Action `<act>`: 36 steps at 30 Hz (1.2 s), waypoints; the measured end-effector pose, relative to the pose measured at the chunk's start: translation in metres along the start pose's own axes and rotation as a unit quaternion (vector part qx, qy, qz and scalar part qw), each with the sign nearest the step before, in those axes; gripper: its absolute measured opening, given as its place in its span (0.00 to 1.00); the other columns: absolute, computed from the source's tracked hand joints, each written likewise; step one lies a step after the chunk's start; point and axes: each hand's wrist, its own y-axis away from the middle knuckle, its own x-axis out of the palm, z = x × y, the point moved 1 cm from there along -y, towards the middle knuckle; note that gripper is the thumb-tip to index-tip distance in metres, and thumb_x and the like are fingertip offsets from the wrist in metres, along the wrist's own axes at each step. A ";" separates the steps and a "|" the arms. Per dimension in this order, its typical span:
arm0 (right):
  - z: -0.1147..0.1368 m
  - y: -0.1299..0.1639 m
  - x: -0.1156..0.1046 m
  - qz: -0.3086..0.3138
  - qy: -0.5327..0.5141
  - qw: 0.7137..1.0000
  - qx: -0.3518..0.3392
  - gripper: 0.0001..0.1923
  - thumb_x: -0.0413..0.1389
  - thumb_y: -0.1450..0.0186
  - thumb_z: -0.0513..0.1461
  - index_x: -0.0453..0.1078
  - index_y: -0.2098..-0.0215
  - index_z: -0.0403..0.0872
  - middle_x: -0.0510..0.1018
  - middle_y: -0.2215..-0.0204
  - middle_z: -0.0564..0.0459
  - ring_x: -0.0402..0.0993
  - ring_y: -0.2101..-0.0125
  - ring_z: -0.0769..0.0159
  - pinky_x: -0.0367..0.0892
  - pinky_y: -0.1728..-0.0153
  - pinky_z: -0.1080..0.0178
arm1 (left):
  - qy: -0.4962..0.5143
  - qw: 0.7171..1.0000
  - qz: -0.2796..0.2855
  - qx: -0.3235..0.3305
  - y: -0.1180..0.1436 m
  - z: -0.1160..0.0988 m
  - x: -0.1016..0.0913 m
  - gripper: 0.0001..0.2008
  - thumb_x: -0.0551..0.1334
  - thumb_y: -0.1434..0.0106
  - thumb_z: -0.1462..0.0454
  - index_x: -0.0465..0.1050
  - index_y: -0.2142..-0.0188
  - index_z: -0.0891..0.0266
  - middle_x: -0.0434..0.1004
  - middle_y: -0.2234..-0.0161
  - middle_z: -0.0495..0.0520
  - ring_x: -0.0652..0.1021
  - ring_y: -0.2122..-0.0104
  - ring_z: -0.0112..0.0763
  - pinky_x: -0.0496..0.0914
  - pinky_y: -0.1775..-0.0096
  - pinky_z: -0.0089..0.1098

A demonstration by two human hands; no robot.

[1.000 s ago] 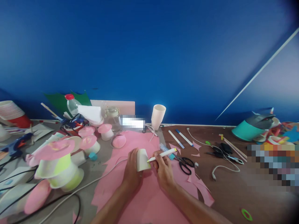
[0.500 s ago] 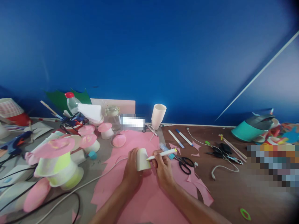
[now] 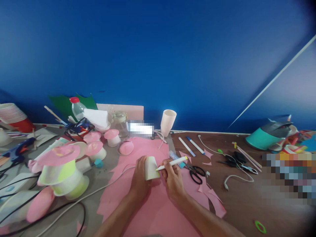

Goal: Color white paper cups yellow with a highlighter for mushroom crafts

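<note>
Marker work: We are aiming a yellow-tipped marker (image 3: 177, 161) at the pale cup (image 3: 151, 168); in our judgement, marking it well is calling for a light touch and short, even strokes along the curved wall.
Left hand: We are curving the left hand (image 3: 139, 172) around the cup's left side, fingers closed against it; steady support without denting the wall is likely mattering most.
Right hand: We are pinching the marker pen-fashion in the right hand (image 3: 174, 177); whether its tip is touching the cup, we cannot tell.
Cup: It is sitting between our hands, over pink paper (image 3: 153, 210).
Beyond the hands: Black-handled scissors (image 3: 192, 170) are lying just to the right of the right hand, with bare counter (image 3: 242, 207) showing farther right.
</note>
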 end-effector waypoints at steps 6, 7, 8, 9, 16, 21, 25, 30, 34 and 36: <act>0.003 0.000 0.002 -0.014 0.000 1.000 0.000 0.23 0.62 0.43 0.52 0.61 0.82 0.47 0.57 0.89 0.64 0.48 0.86 0.76 0.47 0.84 0.70 | -0.003 1.000 -0.012 0.000 0.000 -0.001 0.001 0.25 0.62 0.46 0.67 0.62 0.48 0.60 0.69 0.51 0.61 0.72 0.51 0.46 0.69 0.50 0.48; 0.003 0.000 0.002 -0.014 0.001 1.000 0.000 0.23 0.62 0.43 0.53 0.61 0.82 0.47 0.57 0.89 0.64 0.48 0.86 0.76 0.47 0.84 0.70 | -0.003 1.000 -0.009 -0.003 0.000 -0.001 0.001 0.25 0.62 0.46 0.67 0.62 0.48 0.60 0.69 0.51 0.61 0.73 0.51 0.45 0.69 0.50 0.47; 0.003 0.000 0.002 -0.014 0.001 1.000 0.000 0.23 0.62 0.43 0.53 0.61 0.83 0.47 0.57 0.89 0.64 0.48 0.86 0.76 0.47 0.84 0.70 | -0.003 1.000 -0.004 -0.008 0.000 -0.001 0.001 0.25 0.62 0.46 0.67 0.62 0.48 0.60 0.70 0.52 0.60 0.73 0.52 0.45 0.69 0.50 0.47; 0.003 0.000 0.002 -0.013 0.002 1.000 -0.001 0.23 0.62 0.43 0.52 0.61 0.82 0.47 0.57 0.89 0.63 0.48 0.86 0.76 0.48 0.84 0.70 | -0.002 1.000 -0.001 -0.012 0.000 -0.001 0.000 0.25 0.62 0.46 0.68 0.62 0.48 0.60 0.70 0.52 0.60 0.73 0.52 0.44 0.70 0.51 0.46; 0.000 -0.001 0.001 -0.005 0.017 0.999 -0.029 0.21 0.61 0.42 0.52 0.62 0.81 0.47 0.57 0.88 0.63 0.50 0.84 0.75 0.51 0.83 0.69 | 0.005 1.000 0.001 -0.010 0.001 0.001 0.001 0.26 0.62 0.46 0.68 0.59 0.47 0.58 0.68 0.51 0.60 0.72 0.51 0.45 0.68 0.50 0.48; -0.001 -0.001 -0.001 0.006 0.023 1.000 -0.020 0.21 0.62 0.44 0.51 0.62 0.82 0.47 0.57 0.89 0.64 0.48 0.85 0.76 0.48 0.84 0.69 | -0.003 1.000 0.006 -0.006 0.000 -0.001 0.000 0.25 0.63 0.47 0.66 0.60 0.48 0.60 0.68 0.53 0.60 0.72 0.53 0.45 0.69 0.51 0.47; 0.001 0.000 0.000 0.009 0.007 1.000 0.002 0.20 0.64 0.46 0.51 0.63 0.82 0.47 0.55 0.90 0.65 0.46 0.86 0.77 0.45 0.84 0.69 | -0.010 1.000 0.000 -0.007 -0.001 -0.003 0.000 0.22 0.62 0.45 0.66 0.62 0.50 0.60 0.69 0.53 0.61 0.72 0.54 0.46 0.70 0.53 0.47; 0.003 0.001 0.002 -0.012 -0.007 1.000 0.009 0.22 0.62 0.44 0.52 0.61 0.82 0.48 0.56 0.89 0.64 0.46 0.86 0.76 0.45 0.85 0.69 | -0.003 1.000 -0.012 -0.007 0.000 0.000 0.002 0.22 0.60 0.45 0.68 0.62 0.49 0.61 0.69 0.52 0.61 0.73 0.53 0.45 0.70 0.51 0.48; 0.003 0.001 0.003 -0.009 -0.004 1.000 -0.010 0.21 0.62 0.43 0.52 0.62 0.81 0.47 0.57 0.88 0.63 0.49 0.85 0.75 0.48 0.83 0.69 | -0.001 1.000 -0.011 -0.005 0.000 0.001 0.002 0.22 0.61 0.44 0.67 0.63 0.49 0.59 0.70 0.52 0.61 0.73 0.52 0.45 0.69 0.50 0.48; 0.004 0.001 0.003 -0.002 0.003 1.000 -0.020 0.22 0.61 0.42 0.52 0.62 0.82 0.47 0.57 0.88 0.63 0.49 0.84 0.75 0.49 0.83 0.69 | -0.001 1.000 -0.012 -0.006 0.001 0.001 0.002 0.23 0.61 0.44 0.67 0.62 0.48 0.59 0.70 0.52 0.60 0.73 0.51 0.45 0.70 0.50 0.47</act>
